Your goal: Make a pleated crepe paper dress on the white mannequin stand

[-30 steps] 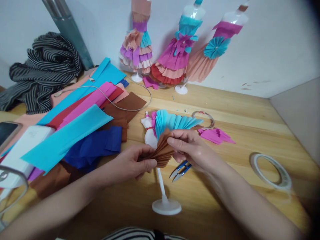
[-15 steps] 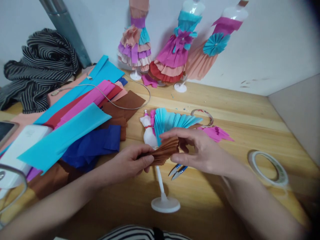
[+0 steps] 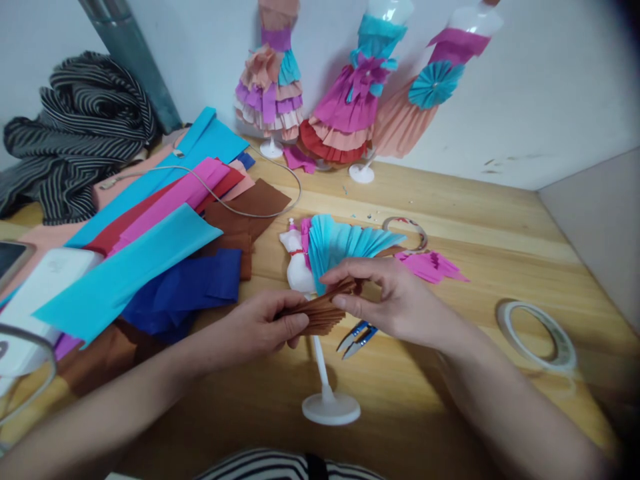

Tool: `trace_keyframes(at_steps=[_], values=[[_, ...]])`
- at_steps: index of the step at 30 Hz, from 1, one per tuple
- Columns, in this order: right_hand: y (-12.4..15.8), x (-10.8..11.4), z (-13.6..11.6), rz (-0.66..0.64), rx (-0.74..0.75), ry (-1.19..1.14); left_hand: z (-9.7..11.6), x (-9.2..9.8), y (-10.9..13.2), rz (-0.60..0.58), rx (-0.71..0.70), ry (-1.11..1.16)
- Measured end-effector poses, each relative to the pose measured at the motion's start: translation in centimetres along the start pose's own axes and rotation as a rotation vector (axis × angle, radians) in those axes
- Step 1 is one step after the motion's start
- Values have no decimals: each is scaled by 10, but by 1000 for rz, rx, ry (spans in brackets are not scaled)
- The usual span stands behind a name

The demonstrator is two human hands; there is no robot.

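Note:
Between my hands is a pleated piece of brown crepe paper (image 3: 323, 316), fanned out toward the right. My left hand (image 3: 270, 321) pinches its gathered end between thumb and fingers. With thumb and forefinger, my right hand (image 3: 387, 297) grips the upper right edge of the pleats. Just behind lies a small white mannequin (image 3: 299, 263) with a pleated turquoise paper skirt (image 3: 345, 240) and a pink top; its stem and round base (image 3: 331, 409) extend below my hands. Blue-handled thread snips (image 3: 356, 340) lie on the table under my right hand, their handles partly hidden.
Coloured paper sheets (image 3: 130, 270) and a white power bank (image 3: 47, 313) with a cable cover the left side. A tape roll (image 3: 537, 335) lies at right, pink scraps (image 3: 433, 267) nearer the middle. Three dressed mannequins (image 3: 363, 87) stand along the wall, beside a striped cloth (image 3: 83, 133).
My right thumb and forefinger have closed from a wider spread onto the upper edge of the brown pleats. The left hand keeps its hold; the view has shifted slightly.

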State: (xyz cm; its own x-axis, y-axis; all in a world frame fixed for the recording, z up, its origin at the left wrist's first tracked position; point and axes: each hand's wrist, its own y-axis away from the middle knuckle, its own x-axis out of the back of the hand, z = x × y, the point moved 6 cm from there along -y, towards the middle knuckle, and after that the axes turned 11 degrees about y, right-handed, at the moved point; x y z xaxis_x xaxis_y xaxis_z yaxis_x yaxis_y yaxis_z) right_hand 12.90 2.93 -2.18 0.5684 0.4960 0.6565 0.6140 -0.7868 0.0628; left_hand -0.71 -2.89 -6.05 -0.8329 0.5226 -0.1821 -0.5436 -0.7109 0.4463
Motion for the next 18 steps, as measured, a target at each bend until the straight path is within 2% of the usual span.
trace_keyframes(at_steps=[8, 12, 14, 18], values=[[2, -4, 0, -56, 17, 15, -5, 0, 1, -3, 29, 86], [2, 0, 1, -84, 15, 5, -6, 0, 0, 7, 34, 116], [3, 9, 4, -24, -17, -74, -7, 1, 0, 6, 40, 143], [9, 31, 14, 242, -120, -193, -2, 2, 2, -9, 16, 163]])
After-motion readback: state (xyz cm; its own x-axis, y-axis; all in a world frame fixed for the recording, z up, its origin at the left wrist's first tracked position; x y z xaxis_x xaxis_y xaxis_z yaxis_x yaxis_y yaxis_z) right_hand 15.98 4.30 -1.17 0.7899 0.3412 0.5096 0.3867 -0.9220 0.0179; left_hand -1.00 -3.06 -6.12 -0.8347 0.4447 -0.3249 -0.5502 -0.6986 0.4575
